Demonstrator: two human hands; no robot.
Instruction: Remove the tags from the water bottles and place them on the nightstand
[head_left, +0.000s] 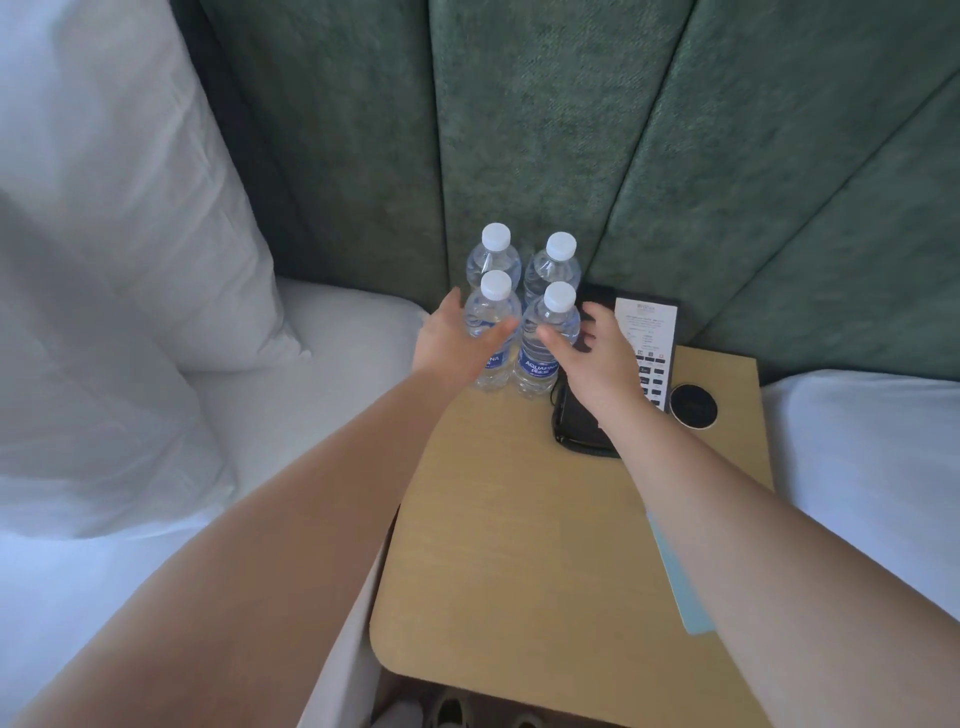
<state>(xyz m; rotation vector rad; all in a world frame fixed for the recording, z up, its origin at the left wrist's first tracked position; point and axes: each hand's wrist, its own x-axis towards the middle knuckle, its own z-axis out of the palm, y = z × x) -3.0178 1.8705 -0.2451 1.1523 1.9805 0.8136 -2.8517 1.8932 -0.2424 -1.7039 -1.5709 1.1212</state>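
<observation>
Several clear water bottles with white caps and blue labels stand in a tight cluster at the back left of the wooden nightstand (519, 545). The front left bottle (491, 306) sits between the thumb and fingers of my left hand (457, 343), which is spread beside it. The front right bottle (553, 322) stands just left of my right hand (597, 358), whose fingers are spread and relaxed. Neither hand grips anything. Two more bottles (556, 260) stand behind. A pale blue card (680, 587) lies at the right edge, partly under my right forearm.
A black telephone (649, 364) with a white card lies right of the bottles, and a round black coaster (693, 406) sits beside it. A green padded headboard (519, 130) rises behind. White beds and a pillow (104, 182) flank the nightstand.
</observation>
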